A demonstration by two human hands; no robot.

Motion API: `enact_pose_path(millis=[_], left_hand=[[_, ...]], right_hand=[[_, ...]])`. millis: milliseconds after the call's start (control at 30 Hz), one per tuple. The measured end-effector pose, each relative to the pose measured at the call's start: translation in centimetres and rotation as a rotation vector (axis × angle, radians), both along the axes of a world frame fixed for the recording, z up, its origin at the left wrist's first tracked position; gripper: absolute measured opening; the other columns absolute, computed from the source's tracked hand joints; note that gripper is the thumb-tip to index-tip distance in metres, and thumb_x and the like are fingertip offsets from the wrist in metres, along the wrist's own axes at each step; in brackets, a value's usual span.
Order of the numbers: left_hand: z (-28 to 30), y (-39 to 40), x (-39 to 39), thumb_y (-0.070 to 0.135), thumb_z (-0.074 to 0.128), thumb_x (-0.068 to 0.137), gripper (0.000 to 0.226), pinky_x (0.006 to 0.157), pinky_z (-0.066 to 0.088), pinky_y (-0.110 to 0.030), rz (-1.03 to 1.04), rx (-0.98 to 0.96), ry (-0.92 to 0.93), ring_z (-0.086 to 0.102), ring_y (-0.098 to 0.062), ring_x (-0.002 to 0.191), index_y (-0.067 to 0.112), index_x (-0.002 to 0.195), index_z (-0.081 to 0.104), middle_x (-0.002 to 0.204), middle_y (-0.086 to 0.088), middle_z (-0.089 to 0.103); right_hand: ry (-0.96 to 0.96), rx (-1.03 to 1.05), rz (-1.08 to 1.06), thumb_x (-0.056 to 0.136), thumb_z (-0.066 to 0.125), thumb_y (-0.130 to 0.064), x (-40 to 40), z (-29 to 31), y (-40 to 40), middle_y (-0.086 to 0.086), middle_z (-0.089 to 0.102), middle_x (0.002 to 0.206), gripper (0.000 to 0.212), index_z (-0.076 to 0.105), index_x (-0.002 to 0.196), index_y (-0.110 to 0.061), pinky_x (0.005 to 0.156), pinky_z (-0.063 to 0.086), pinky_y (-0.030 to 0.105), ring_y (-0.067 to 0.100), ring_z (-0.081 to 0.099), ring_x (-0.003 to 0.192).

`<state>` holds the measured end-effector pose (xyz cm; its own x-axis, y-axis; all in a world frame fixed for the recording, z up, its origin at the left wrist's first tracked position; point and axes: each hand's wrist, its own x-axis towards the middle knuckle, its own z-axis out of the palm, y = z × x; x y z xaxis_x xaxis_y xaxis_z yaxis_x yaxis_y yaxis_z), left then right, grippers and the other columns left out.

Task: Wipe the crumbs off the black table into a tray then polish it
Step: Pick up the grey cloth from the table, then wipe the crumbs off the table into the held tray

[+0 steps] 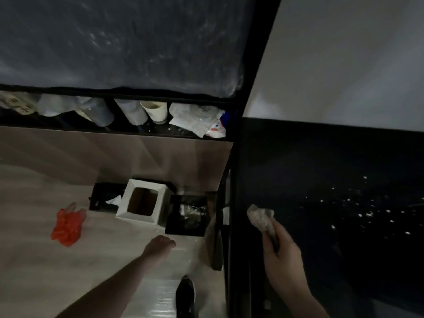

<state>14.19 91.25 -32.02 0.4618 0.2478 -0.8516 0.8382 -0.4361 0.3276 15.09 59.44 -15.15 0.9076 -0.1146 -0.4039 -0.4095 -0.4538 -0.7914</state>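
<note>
The black table (309, 171) fills the right side, with white crumbs (367, 214) scattered over its right part. My right hand (278, 246) hovers near the table's left edge and grips a crumpled grey cloth (261, 216), left of the crumbs. My left hand (160, 245) reaches down over the pale floor, fingers curled under and holding nothing I can see, just short of a black square bin (187, 215). No tray is clearly identifiable.
On the floor stand a white square bin (143, 201), a black box (103, 196) and an orange plastic bag (67, 226). A low shelf (114, 131) holds cups and wrappers. A dark shoe (185, 294) is below. A black frame post (236, 203) separates floor and table.
</note>
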Motion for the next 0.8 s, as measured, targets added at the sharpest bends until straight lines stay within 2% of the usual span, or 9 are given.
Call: enact_pose_path(millis=[67, 133, 200, 300, 400, 567, 633, 700, 800], left_hand=[[-5.1, 0.7, 1.0, 0.048, 0.064, 0.079, 0.056, 0.083, 0.051, -0.029, -0.034, 0.042, 0.023, 0.064, -0.026, 0.109, 0.012, 0.123, 0.066, 0.124, -0.009, 0.066], [-10.0, 1.5, 2.2, 0.042, 0.068, 0.082, 0.057, 0.070, 0.048, -0.028, -0.030, 0.058, 0.018, 0.065, -0.024, 0.096, 0.010, 0.128, 0.061, 0.119, -0.012, 0.067], [-13.4, 1.5, 3.9, 0.038, 0.071, 0.080, 0.058, 0.061, 0.046, -0.028, -0.016, 0.090, 0.008, 0.066, -0.026, 0.087, 0.009, 0.129, 0.059, 0.111, -0.016, 0.069], [-19.2, 1.7, 5.4, 0.030, 0.074, 0.081, 0.057, 0.071, 0.053, -0.035, 0.002, 0.131, 0.002, 0.068, -0.034, 0.092, 0.006, 0.130, 0.058, 0.110, -0.022, 0.070], [-24.8, 2.3, 6.3, 0.030, 0.071, 0.085, 0.056, 0.078, 0.047, -0.033, -0.062, 0.164, 0.043, 0.063, -0.035, 0.102, 0.006, 0.133, 0.055, 0.123, -0.021, 0.064], [-32.7, 2.5, 7.0, 0.025, 0.055, 0.093, 0.027, 0.086, 0.052, -0.034, -0.232, 0.209, -0.011, 0.063, -0.030, 0.107, 0.013, 0.114, 0.066, 0.117, -0.011, 0.066], [-32.5, 2.0, 6.7, 0.034, 0.063, 0.085, 0.027, 0.080, 0.054, -0.039, -0.197, 0.388, -0.094, 0.064, -0.033, 0.099, 0.016, 0.105, 0.064, 0.110, -0.012, 0.066], [-32.3, 2.3, 5.5, 0.033, 0.072, 0.078, 0.038, 0.079, 0.053, -0.045, -0.087, 0.551, -0.192, 0.061, -0.038, 0.103, 0.016, 0.107, 0.054, 0.113, -0.015, 0.058], [-32.5, 3.0, 5.0, 0.028, 0.075, 0.078, 0.048, 0.086, 0.053, -0.050, -0.018, 0.578, -0.199, 0.059, -0.044, 0.109, 0.010, 0.115, 0.049, 0.119, -0.022, 0.057]], right_hand=[[-0.075, -0.164, 0.058, 0.105, 0.055, -0.021, 1.5, -2.7, -0.1, -0.019, 0.052, 0.151, 0.049, 0.048, 0.150, -0.039, 0.116, 0.045, 0.041, 0.001, 0.047, 0.141], [-0.167, -0.329, 0.131, 0.105, 0.053, -0.017, 3.0, -5.5, -0.1, -0.019, 0.033, 0.165, 0.054, 0.042, 0.155, -0.034, 0.125, 0.031, 0.044, 0.001, 0.024, 0.154], [-0.248, -0.438, 0.196, 0.104, 0.053, -0.012, 3.9, -8.3, -0.2, -0.014, 0.024, 0.169, 0.057, 0.040, 0.157, -0.028, 0.129, 0.022, 0.047, 0.002, 0.013, 0.157], [-0.352, -0.566, 0.208, 0.103, 0.050, -0.018, 4.0, -11.4, -0.2, -0.003, 0.025, 0.170, 0.058, 0.037, 0.159, -0.021, 0.129, 0.018, 0.050, 0.013, 0.014, 0.159], [-0.417, -0.620, 0.174, 0.097, 0.045, -0.032, 3.7, -12.3, 0.3, -0.002, 0.029, 0.169, 0.063, 0.038, 0.159, -0.021, 0.127, 0.022, 0.052, 0.016, 0.020, 0.158], [-0.456, -0.632, 0.113, 0.095, 0.046, -0.036, 3.8, -12.7, 0.7, -0.007, 0.035, 0.166, 0.062, 0.044, 0.155, -0.024, 0.126, 0.025, 0.049, 0.012, 0.026, 0.156], [-0.472, -0.653, 0.107, 0.095, 0.046, -0.036, 3.8, -12.9, 0.8, -0.007, 0.038, 0.164, 0.060, 0.047, 0.153, -0.023, 0.125, 0.027, 0.049, 0.012, 0.028, 0.155], [-0.472, -0.636, 0.090, 0.094, 0.047, -0.037, 3.8, -13.0, 0.9, -0.008, 0.040, 0.163, 0.059, 0.049, 0.152, -0.024, 0.124, 0.029, 0.052, 0.011, 0.029, 0.155], [-0.485, -0.613, 0.072, 0.093, 0.048, -0.036, 3.6, -12.8, 1.2, -0.008, 0.042, 0.162, 0.059, 0.051, 0.151, -0.024, 0.123, 0.031, 0.053, 0.011, 0.031, 0.154]])
